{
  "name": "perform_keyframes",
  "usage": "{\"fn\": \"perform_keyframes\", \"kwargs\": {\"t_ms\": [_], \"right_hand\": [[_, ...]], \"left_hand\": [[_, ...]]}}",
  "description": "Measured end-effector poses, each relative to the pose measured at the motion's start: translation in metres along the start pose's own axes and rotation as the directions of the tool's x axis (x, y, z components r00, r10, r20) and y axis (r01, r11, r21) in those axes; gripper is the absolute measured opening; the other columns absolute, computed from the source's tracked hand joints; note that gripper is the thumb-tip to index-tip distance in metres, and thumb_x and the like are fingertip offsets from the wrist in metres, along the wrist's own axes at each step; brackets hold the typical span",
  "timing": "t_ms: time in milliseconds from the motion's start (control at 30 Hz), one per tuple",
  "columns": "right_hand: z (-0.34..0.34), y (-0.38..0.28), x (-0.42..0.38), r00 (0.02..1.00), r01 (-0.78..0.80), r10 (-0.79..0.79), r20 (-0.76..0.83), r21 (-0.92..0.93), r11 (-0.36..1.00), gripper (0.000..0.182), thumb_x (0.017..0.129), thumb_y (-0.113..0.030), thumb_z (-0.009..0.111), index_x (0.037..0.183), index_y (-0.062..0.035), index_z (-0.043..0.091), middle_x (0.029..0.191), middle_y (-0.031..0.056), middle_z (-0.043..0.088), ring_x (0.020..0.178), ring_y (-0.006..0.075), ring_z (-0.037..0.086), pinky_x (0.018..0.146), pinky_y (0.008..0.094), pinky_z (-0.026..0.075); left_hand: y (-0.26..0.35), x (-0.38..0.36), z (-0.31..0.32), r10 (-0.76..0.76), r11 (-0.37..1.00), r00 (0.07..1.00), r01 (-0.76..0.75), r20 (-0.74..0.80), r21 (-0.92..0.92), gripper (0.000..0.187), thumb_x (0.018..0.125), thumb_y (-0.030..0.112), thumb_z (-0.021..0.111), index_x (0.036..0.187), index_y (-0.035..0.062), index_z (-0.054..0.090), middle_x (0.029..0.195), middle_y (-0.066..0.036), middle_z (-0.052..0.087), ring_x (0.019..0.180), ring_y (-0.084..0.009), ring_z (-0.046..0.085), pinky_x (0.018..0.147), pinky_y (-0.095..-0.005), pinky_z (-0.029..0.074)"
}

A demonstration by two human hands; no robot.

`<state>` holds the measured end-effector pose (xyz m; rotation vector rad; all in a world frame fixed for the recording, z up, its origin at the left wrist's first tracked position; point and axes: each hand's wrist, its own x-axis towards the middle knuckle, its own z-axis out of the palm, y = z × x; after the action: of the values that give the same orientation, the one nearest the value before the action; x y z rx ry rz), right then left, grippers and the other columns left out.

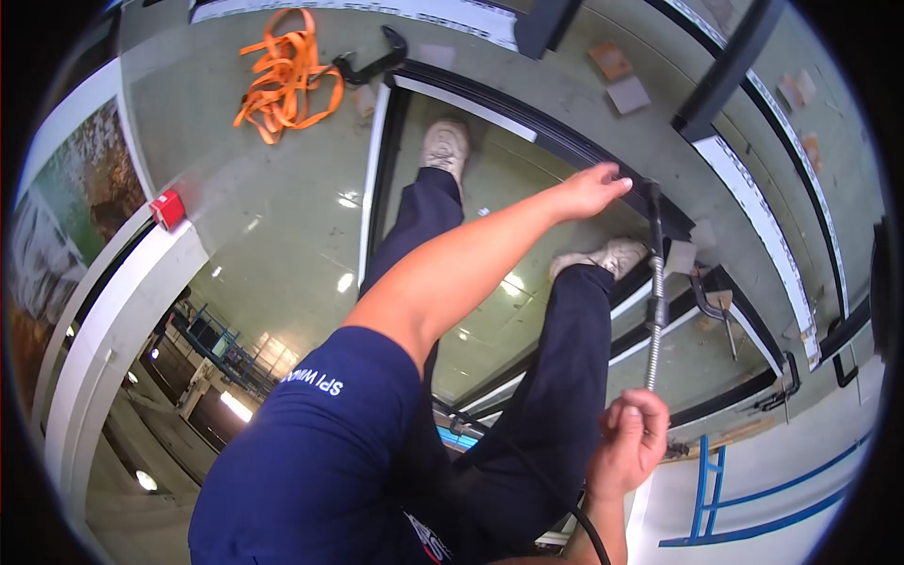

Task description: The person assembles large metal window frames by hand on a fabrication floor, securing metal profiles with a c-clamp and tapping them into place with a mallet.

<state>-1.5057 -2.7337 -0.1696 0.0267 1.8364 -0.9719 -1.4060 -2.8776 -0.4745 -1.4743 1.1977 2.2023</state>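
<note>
My left hand (593,191) reaches across to the corner of a dark window frame (556,127). Its fingers are loosely curled, apart from the thumb, with nothing visible between them; the fingertips overlap the frame's edge. A long clamp (656,282) with a threaded steel screw runs down from that corner. Closed around the screw's lower end is my right hand (633,441), which hides the handle. Small pale blocks (680,256) lie beside the clamp at the corner. My shoes (445,149) stand on the floor, within the frame's outline.
An orange strap (287,80) lies heaped near a black C-clamp (372,58) at upper left. More dark frames (753,202) extend to the right, with another C-clamp (713,303) nearby. A blue metal rack (706,490) stands lower right. A red box (168,209) sits at left.
</note>
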Motion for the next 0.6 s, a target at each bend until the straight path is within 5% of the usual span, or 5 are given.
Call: {"fn": "perform_keyframes", "kwargs": {"t_ms": [67, 133, 267, 400, 600], "right_hand": [[0.026, -0.004, -0.002, 0.975, 0.143, -0.087, 0.205, -0.275, 0.951, 0.013, 0.090, 0.003, 0.051, 0.095, 0.0026, 0.063, 0.075, 0.0046, 0.056, 0.064, 0.0093, 0.049, 0.057, 0.0226, 0.039], [0.053, -0.003, 0.003, 0.892, 0.332, -0.188, 0.410, -0.312, 0.890, 0.013, 0.087, 0.008, 0.052, 0.092, 0.0027, 0.063, 0.072, 0.0071, 0.056, 0.061, 0.0129, 0.051, 0.056, 0.0252, 0.039], [0.125, -0.007, 0.014, 0.661, 0.568, -0.258, 0.705, -0.245, 0.786, 0.020, 0.080, 0.011, 0.055, 0.093, -0.0011, 0.063, 0.069, 0.0111, 0.053, 0.056, 0.0243, 0.052, 0.052, 0.0321, 0.041], [0.198, 0.017, 0.036, 0.325, 0.849, -0.283, 0.903, -0.147, 0.507, 0.027, 0.076, 0.004, 0.059, 0.100, -0.0066, 0.063, 0.069, 0.0112, 0.053, 0.057, 0.0298, 0.054, 0.051, 0.0384, 0.043], [0.304, 0.034, 0.088, 0.275, 0.940, -0.316, 0.908, -0.186, 0.286, 0.049, 0.076, -0.005, 0.064, 0.124, -0.0110, 0.054, 0.097, 0.0129, 0.060, 0.090, 0.0324, 0.057, 0.080, 0.0429, 0.043]], "left_hand": [[0.007, -0.052, -0.031, -0.148, 0.763, 0.908, 0.357, 0.392, -0.539, 0.070, 0.095, 0.058, 0.039, 0.144, 0.0088, 0.032, 0.135, -0.014, 0.048, 0.121, -0.0290, 0.051, 0.095, -0.0494, 0.046], [-0.001, -0.098, -0.065, 0.127, 0.503, 0.838, 0.406, 0.530, -0.763, 0.085, 0.086, 0.074, 0.038, 0.144, 0.0117, 0.032, 0.136, -0.013, 0.047, 0.123, -0.0365, 0.049, 0.095, -0.0530, 0.045], [-0.006, -0.177, -0.122, 0.305, 0.319, 0.911, 0.176, 0.277, -0.931, 0.101, 0.073, 0.081, 0.048, 0.145, 0.0120, 0.030, 0.140, -0.018, 0.043, 0.126, -0.0407, 0.046, 0.102, -0.0521, 0.040], [-0.023, -0.195, -0.180, 0.183, 0.243, 0.982, -0.089, -0.044, -0.966, 0.040, 0.096, 0.019, 0.050, 0.134, 0.0082, 0.044, 0.126, -0.015, 0.055, 0.110, -0.0281, 0.058, 0.093, -0.0443, 0.051], [-0.079, -0.175, -0.298, -0.046, 0.365, 0.905, -0.379, -0.423, -0.850, 0.046, 0.088, -0.005, 0.041, 0.133, 0.0050, 0.043, 0.124, -0.015, 0.057, 0.113, -0.0276, 0.059, 0.097, -0.0426, 0.050]]}}
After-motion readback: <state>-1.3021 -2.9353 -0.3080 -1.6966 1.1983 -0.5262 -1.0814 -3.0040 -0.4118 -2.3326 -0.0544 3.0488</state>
